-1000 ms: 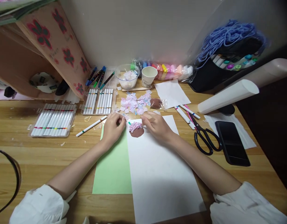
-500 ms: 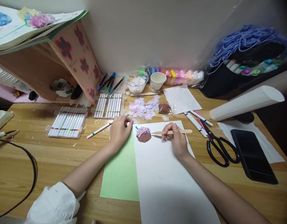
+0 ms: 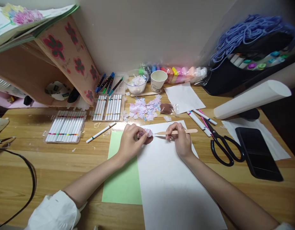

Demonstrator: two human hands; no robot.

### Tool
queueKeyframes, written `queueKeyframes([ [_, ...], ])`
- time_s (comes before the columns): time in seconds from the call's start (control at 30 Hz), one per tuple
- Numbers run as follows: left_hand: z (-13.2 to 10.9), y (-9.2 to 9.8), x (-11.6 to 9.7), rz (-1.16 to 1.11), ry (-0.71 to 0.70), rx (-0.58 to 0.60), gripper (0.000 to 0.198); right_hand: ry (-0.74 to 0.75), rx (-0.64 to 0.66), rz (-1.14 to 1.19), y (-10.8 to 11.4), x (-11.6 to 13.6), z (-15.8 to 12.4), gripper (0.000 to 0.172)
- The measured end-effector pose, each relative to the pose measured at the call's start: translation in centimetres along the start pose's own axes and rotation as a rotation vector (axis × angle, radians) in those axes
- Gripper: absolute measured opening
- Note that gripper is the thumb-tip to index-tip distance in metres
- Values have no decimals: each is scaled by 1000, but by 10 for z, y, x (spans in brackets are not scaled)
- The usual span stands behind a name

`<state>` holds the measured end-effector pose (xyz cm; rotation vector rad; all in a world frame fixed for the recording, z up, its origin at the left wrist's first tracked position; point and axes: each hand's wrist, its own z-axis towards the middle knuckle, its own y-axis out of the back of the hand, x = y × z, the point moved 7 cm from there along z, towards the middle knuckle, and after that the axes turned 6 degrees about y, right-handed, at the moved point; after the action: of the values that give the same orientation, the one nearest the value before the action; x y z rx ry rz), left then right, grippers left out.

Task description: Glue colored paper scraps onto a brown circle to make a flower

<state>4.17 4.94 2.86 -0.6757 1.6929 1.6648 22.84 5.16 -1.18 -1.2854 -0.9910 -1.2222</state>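
One wooden stick, likely light, stiff and best pinched mid-length, is clamped in my right hand over the white paper; at the paper's far-left corner, my left hand curls over a probably fragile scrap cluster, its grip impossible to tell.

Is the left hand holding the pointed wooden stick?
No, the right hand holds the pointed wooden stick, its tip toward the left hand.

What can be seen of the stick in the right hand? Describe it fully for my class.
The stick is slim, pale and wooden-looking, with one rounded end and one narrowed tip. The right hand grips it around the middle, roughly crosswise over the white paper. Its tip points at the pink paper tuft; whether they touch is unclear.
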Motion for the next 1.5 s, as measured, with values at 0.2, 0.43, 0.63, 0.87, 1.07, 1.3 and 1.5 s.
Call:
queueKeyframes([
  [0.2,-1,-14,-2,103,-28,0,17,81,10,-38,1,7,-3,48],
  [0.43,-6,-14,-10,166,-142,-56,18,225,52,-19,-2,16,-8,46],
  [0.63,-8,20,-14,117,-188,-227,13,266,-33,-99,4,18,-8,49],
  [0.87,35,31,38,-185,168,-127,16,206,-6,-81,2,12,-6,47],
  [1.07,40,31,51,-177,172,-138,17,184,3,-88,1,11,-6,48],
  [1.3,37,38,42,-6,86,-143,15,170,8,-76,0,10,-5,47],
  [1.5,39,36,32,470,-48,-122,12,165,15,-80,-1,10,-5,48],
])
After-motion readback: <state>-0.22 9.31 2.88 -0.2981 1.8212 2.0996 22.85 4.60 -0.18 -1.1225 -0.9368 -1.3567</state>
